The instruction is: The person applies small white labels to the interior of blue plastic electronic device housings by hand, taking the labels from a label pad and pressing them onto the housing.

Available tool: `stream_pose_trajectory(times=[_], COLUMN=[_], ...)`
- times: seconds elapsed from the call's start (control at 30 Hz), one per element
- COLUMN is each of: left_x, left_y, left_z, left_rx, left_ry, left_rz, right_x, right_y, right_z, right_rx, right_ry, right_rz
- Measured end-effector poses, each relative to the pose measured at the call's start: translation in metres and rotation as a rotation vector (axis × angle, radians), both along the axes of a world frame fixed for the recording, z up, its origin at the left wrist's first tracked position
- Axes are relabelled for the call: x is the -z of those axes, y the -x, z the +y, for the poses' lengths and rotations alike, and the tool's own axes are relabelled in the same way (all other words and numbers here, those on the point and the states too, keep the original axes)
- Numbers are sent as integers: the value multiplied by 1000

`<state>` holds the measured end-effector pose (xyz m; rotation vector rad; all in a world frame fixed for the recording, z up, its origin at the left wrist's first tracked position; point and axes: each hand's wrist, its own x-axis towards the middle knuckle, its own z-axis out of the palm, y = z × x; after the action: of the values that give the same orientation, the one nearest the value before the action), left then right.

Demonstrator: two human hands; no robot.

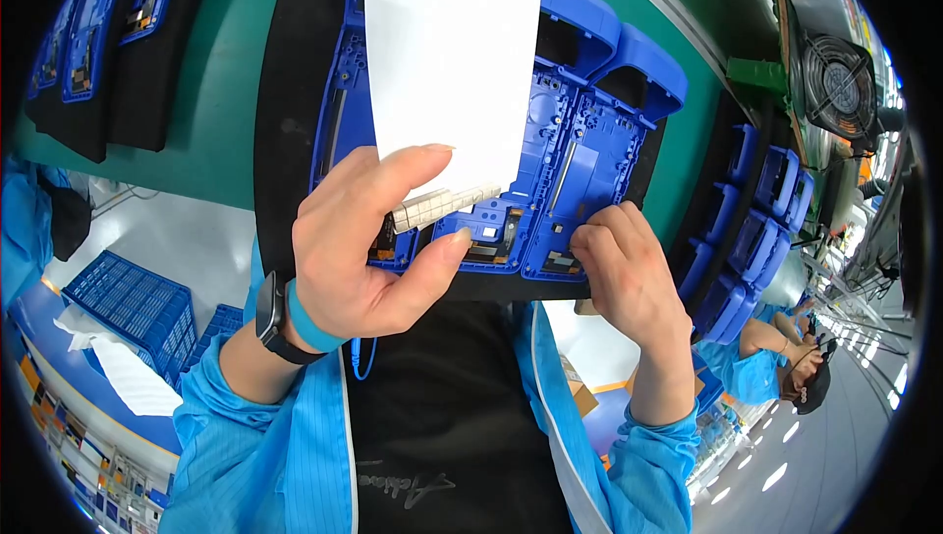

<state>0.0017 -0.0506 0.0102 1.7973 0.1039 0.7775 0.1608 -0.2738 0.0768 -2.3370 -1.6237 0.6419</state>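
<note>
My left hand is closed on a white sheet, which stands up from the grip and covers part of the blue plastic housings behind it. Along the sheet's curled lower edge runs a row of silvery pieces, between my thumb and fingers. Several housings lie side by side on a black foam mat. Over the lower end of the rightmost housing, my right hand has its fingers pinched together, close to a small brown-and-black part. What the pinch holds, if anything, is hidden.
More blue housings lie on black mats on the green table at far left, and others stand stacked at right. A black fan is at upper right. Blue crates sit lower left. A co-worker is at right.
</note>
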Motion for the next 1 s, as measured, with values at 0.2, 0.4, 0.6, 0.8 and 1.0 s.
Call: stream_pose_trajectory(times=[0.2,0.4,0.6,0.8,1.0], left_x=[0,-3,-11,-24,-28], left_y=[0,-1,1,6,6], left_z=[0,1,0,-13,-18], left_rx=[-1,4,10,103,143], left_ry=[-1,2,12,152,168], left_rz=[7,18,43,145,170], right_x=[1,2,1,-17,-9], right_y=[0,-3,1,18,32], right_z=[0,-2,-4,17,45], right_rx=[-10,42,25,168,106], right_ry=[-12,-101,-131,-489,-545], right_rz=[-15,50,-19,19,80])
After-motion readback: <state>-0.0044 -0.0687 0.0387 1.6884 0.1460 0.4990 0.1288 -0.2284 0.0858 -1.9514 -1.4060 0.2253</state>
